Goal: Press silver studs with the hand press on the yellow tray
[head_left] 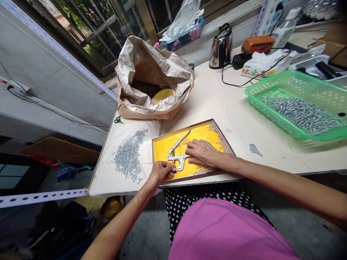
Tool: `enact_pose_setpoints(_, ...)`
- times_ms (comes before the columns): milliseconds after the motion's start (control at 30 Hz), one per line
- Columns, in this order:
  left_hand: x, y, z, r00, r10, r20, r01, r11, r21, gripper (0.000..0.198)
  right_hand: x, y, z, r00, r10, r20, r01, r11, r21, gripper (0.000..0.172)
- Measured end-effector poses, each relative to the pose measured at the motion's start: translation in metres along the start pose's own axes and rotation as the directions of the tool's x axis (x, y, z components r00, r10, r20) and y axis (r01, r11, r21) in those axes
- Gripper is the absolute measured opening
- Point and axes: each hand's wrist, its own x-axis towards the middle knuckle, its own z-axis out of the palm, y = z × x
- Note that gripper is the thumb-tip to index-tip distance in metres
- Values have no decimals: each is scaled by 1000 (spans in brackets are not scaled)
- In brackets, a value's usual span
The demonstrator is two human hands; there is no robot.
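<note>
Silver snap-fastener pliers with a spring lie in a shallow tray lined in yellow, their handles spread apart. My right hand is curled over the end of the lower handle; the upper handle stands free of it. At the pliers' jaw, my left hand has its thumb and fingers pinched together. Whatever is between those fingertips is too small to make out. Small metal pins lie along the tray's right side, with more near its front edge.
Left of the tray is a pile of small metal pins. A woven sack with dark contents and a yellow dish stands behind. Right, a green basket holds many pins. Small scissors and a kettle are farther back.
</note>
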Motion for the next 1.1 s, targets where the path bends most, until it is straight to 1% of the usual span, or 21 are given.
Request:
enact_pose_setpoints(67, 0, 0, 0, 1000, -31, 5, 31, 999, -17, 24, 3, 5, -5, 999, -10, -49, 9, 1000, -15, 51)
enact_pose_setpoints(133, -1, 1, 0, 999, -46, 15, 47, 998, -37, 25, 8, 12, -6, 999, -3, -47, 2, 1000, -31, 76)
enact_pose_setpoints(167, -1, 1, 0, 999, -47, 18, 48, 998, -45, 26, 11, 15, -6, 1000, 4, -28, -5, 999, -36, 85)
enact_pose_setpoints(200, -1, 1, 0, 999, -46, 19, 47, 998, -51, 27, 13, 19, -6, 1000, 8, -4, -8, 999, -37, 89)
enact_pose_setpoints(267, -1, 1, 0, 999, -44, 17, 45, 998, -50, 29, 18, 24, -4, 1000, 7, 22, -6, 999, -36, 91)
enact_pose_setpoints(433, 1, -2, -1, 999, -42, 28, 43, 998, -44, 30, 21, 34, 1, 1000, -1, 1, 1, 999, -39, 100)
enact_pose_setpoints(567, 1, -3, -1, 999, -28, 22, 30, 998, -60, 27, 23, 35, 1, 1000, 0, 19, 0, 1000, -12, 97)
enact_pose_setpoints(667, 0, -1, 0, 999, -35, 18, 36, 997, -65, 27, 24, 34, -2, 1000, 6, 12, -6, 1000, 1, 96)
enact_pose_setpoints(767, -1, 0, 1, 999, -41, 18, 42, 997, -68, 29, 24, 31, -6, 1000, 22, 4, -22, 1000, -7, 91)
enact_pose_setpoints(867, -1, -2, 1, 1000, -27, 15, 28, 999, -39, 29, 23, 28, -9, 999, 35, 5, -35, 999, -10, 83)
enact_pose_setpoints(933, -1, -6, 0, 1000, 16, -8, -16, 998, 60, 29, 22, 26, -11, 999, 42, 20, -42, 999, -5, 76)
enact_pose_setpoints(967, -2, -9, 0, 995, 83, -46, -75, 986, 147, 30, 21, 25, -12, 998, 47, 28, -47, 999, 0, 72)
enact_pose_setpoints(1000, -3, -12, 1, 977, 191, -95, -162, 954, 251, 30, 21, 24, -13, 998, 51, 34, -52, 999, 6, 67)
enact_pose_setpoints(1033, -4, -13, 2, 934, 331, -136, -263, 894, 363, 29, 19, 22, -14, 998, 53, 35, -54, 998, 13, 62)
enact_pose_setpoints(1067, -5, -14, 4, 863, 480, -155, -364, 805, 469, 26, 18, 20, -15, 998, 55, 31, -55, 998, 21, 57)
enact_pose_setpoints(1100, -5, -14, 7, 776, 614, -142, -450, 698, 557, 22, 17, 18, -15, 998, 55, 25, -56, 998, 28, 53)
